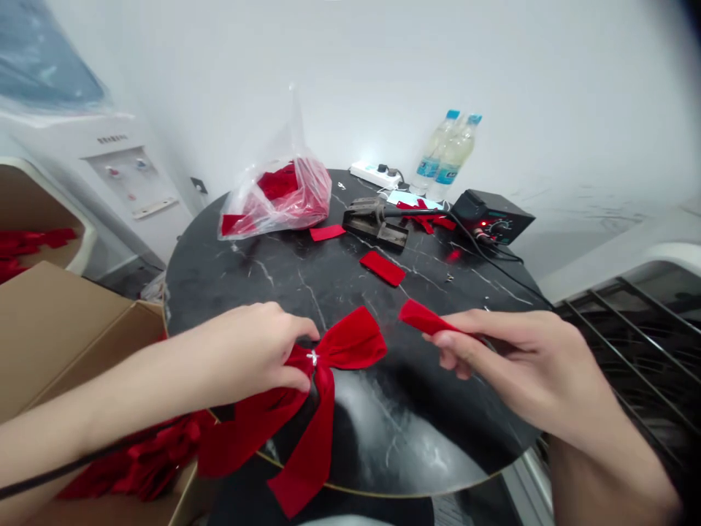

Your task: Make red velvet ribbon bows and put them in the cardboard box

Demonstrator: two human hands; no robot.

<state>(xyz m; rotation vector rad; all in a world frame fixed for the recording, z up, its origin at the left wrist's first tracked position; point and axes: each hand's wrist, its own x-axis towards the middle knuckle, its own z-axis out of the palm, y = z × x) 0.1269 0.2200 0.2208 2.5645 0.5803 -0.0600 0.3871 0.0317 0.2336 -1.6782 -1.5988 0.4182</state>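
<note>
My left hand (268, 351) is closed on a red velvet bow (353, 340) near the front of the table. A thin silvery tie cinches the bow's middle, and its two tails hang down past the table edge. One loop is partly hidden behind my fingers. To the right, my right hand (493, 351) pinches a short strip of red ribbon (421, 316) between thumb and fingers, above the tabletop and apart from the bow. Another short red ribbon piece (382, 268) lies flat beyond the hands, and a further red piece (327, 232) rests behind it.
On the round black marble-look table (274, 281) stand a plastic bag of red ribbon (285, 193), a soldering iron in its holder (375, 223), a control box (493, 217), a power strip (372, 174) and water bottles (446, 157). A cardboard box (71, 329) with red bows sits left.
</note>
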